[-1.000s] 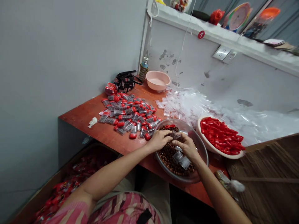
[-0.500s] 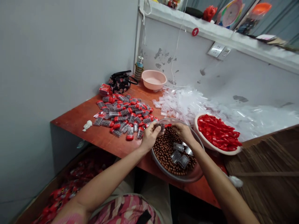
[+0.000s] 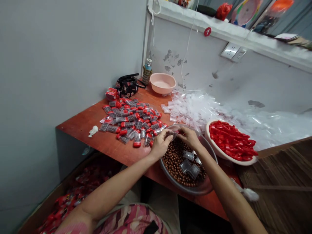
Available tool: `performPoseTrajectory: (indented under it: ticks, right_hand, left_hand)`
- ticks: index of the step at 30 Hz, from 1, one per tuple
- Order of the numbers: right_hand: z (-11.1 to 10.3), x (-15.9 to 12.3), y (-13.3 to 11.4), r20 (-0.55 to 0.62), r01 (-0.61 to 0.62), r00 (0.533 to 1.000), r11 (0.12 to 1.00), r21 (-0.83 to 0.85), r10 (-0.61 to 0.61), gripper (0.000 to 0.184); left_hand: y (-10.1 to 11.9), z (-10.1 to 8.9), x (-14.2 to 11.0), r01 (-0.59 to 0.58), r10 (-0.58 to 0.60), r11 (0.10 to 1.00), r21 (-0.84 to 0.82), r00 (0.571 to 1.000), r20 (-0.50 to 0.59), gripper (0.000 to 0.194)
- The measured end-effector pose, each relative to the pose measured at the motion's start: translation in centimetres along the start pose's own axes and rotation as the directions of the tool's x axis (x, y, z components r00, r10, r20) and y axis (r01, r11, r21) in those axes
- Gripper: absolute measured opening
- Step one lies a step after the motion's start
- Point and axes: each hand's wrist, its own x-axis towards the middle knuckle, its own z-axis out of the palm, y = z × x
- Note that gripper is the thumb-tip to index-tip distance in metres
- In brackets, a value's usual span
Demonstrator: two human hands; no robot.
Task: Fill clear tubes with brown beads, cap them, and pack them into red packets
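My left hand (image 3: 159,144) is closed around a small clear plastic container (image 3: 173,134) with dark contents, above the far left rim of a basin. My right hand (image 3: 188,138) pinches a red cap at the container's end, and its fingers hide most of that cap. Below both hands, the grey basin (image 3: 168,177) holds many brown beads (image 3: 174,159). Several clear containers (image 3: 193,170) lie on top of these beads. To the right, a pale bowl (image 3: 243,162) is heaped with red caps (image 3: 230,139).
Filled, red-capped containers (image 3: 133,120) are piled on the red table (image 3: 80,122) at left. Clear containers (image 3: 195,105) cover its back right. A pink basin (image 3: 162,84), a floral bag (image 3: 127,87) and a bottle (image 3: 147,70) stand behind. Cardboard (image 3: 282,172) lies at right.
My right hand has moved closer to my left, bringing the red cap against the container's end. The view has shifted slightly, so the table sits a little further right.
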Motion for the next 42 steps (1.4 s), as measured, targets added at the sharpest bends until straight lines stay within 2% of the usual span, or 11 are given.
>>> performPoseTrajectory:
  ticks: [4,6,12,20,26,29,32,34,37,40,42]
  right_hand:
    - [-2.6,-2.8,-0.2,-0.16,-0.074,0.977,0.927,0.367,0.141,0.027]
    - [-3.9,-4.1,-1.2,-0.194,-0.045,0.971,0.907,0.419,0.138,0.027]
    - [-5.4,-5.2,-4.8,-0.078,0.087,0.994,0.982,0.166,-0.075,0.019]
    - [-5.0,-6.1,-5.4,0.004,0.095,0.995,0.995,0.04,-0.095,0.01]
    - [-4.7,-5.8,-5.7,0.072,0.187,0.981,0.973,-0.139,-0.178,0.013]
    - [-4.8,-5.0,-5.8,0.078,0.2,0.978,0.972,-0.122,-0.192,0.014]
    - [-4.9,-4.9,-5.5,-0.054,0.107,0.993,0.987,0.117,-0.102,0.02]
    - [-4.7,-5.5,-5.0,-0.15,0.005,0.987,0.924,0.383,0.057,0.027]
    - [-3.7,-6.8,-3.8,-0.174,-0.097,0.936,0.701,0.706,0.305,0.03]
    - [-2.4,-7.5,-3.0,-0.072,-0.153,0.916,0.511,0.846,0.395,0.022]
    - [-1.7,-7.5,-3.1,-0.007,-0.178,0.92,0.437,0.882,0.391,0.019]
  left_hand:
    - [1.0,-0.2,0.0,-0.088,0.061,0.979,0.184,0.988,0.145,0.02]
    - [1.3,0.0,0.0,-0.132,0.093,0.975,0.181,0.974,0.207,0.021]
    - [1.5,0.1,-0.3,-0.148,0.103,0.975,0.167,0.962,0.253,0.023]
    - [1.3,0.2,-1.3,-0.216,0.158,0.952,0.216,0.954,0.256,0.022]
    - [1.0,0.3,-1.5,-0.281,0.189,0.92,0.274,0.929,0.317,0.022]
    - [1.2,0.3,-1.3,-0.265,0.166,0.918,0.294,0.932,0.324,0.023]
    - [1.3,0.4,-0.9,-0.188,0.127,0.957,0.219,0.956,0.265,0.024]
    - [1.1,0.4,-0.6,-0.113,0.091,0.988,0.101,0.975,0.202,0.026]
    - [0.8,0.3,-0.4,-0.031,0.043,0.996,-0.079,0.987,0.157,0.028]
    - [0.9,0.2,-0.6,-0.056,0.072,0.995,-0.085,0.978,0.196,0.026]
    - [1.2,0.2,-0.9,-0.096,0.104,0.994,-0.041,0.966,0.237,0.024]
